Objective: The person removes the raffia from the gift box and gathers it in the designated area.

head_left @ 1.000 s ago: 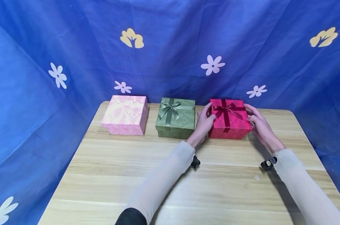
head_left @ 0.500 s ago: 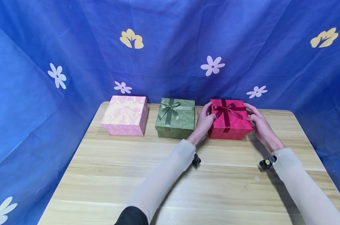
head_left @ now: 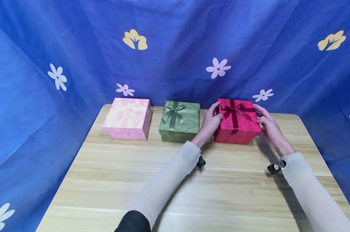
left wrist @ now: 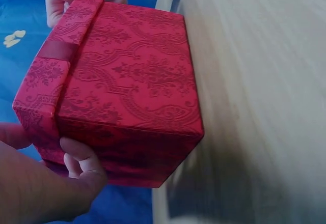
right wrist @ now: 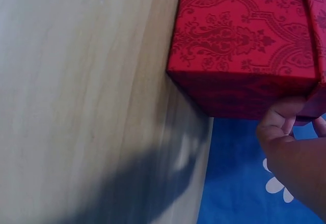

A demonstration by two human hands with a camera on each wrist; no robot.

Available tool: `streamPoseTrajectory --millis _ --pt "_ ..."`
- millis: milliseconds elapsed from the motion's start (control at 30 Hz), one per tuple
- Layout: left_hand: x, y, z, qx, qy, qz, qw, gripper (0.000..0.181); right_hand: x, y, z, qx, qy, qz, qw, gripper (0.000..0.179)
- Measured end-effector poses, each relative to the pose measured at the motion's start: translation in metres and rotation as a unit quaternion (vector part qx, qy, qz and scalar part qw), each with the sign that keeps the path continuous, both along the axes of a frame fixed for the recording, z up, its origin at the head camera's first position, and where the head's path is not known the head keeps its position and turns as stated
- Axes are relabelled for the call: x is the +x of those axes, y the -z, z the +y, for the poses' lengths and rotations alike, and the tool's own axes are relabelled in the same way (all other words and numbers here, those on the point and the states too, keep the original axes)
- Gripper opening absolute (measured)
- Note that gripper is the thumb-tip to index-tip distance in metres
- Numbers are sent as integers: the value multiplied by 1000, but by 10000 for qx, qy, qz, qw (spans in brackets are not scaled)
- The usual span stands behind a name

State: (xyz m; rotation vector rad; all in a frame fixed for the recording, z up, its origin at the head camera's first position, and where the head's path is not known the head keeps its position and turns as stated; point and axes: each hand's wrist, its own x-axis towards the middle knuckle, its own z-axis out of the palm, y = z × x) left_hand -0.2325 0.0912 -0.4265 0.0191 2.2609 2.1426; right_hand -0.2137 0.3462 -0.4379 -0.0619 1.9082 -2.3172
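Note:
A red patterned gift box [head_left: 234, 139] with a dark red ribbon and bow stands at the right of the row. Its lid [head_left: 248, 125] sits raised on the box body in the head view. On the left side of the lid, my left hand [head_left: 209, 125] grips the edge, thumb in front. My right hand [head_left: 271, 129] holds the opposite side by the edge. In the left wrist view the lid's rim [left wrist: 45, 79] shows above the tall red body [left wrist: 132, 74]. The right wrist view has the right thumb [right wrist: 285, 108] bent under the rim. Whatever lies inside is hidden.
A green gift box [head_left: 179, 124] with a green bow is close to the left hand. Farther left stands a pink gift box [head_left: 127, 117]. All rest near the back edge of the wooden table [head_left: 111, 180], before a blue flowered curtain [head_left: 175, 42].
Both hands have raised the red lid slightly, so the box looks taller in the head view. The green and pink boxes stay in place.

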Motion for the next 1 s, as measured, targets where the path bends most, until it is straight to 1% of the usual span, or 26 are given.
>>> streamPoseTrajectory --millis 100,233,367,467,533,667,767,833,933,1000 --pt "1 -3 -2 5 42 169 9998 64 1 -3 0 -72 16 46 10000 68" --pt "4 -8 -3 41 105 330 9994 58 7 -8 2 -315 26 217 9993 66" --pt "9 -16 -7 178 149 324 9992 55 13 -14 3 -590 -60 417 9974 62" --pt "14 -21 -10 313 183 117 9993 55 18 -17 3 -680 -124 485 9964 60" --pt "17 -24 -12 374 178 -108 9991 53 22 -18 4 -773 -142 494 9957 59" --pt "24 -29 -16 631 223 -528 9964 43 30 -20 6 -1120 -181 419 9927 52" --pt "28 -31 -20 712 280 -701 9946 34 36 -22 8 -1420 -249 250 9892 44" --pt "31 -32 -22 690 313 -776 9941 28 40 -24 10 -1638 -314 93 9860 39" --pt "35 -32 -25 655 401 -922 9928 24 45 -27 13 -1689 -369 -105 9849 32" --pt "37 -32 -27 728 479 -1062 9905 23 49 -28 15 -1653 -375 -216 9853 30"
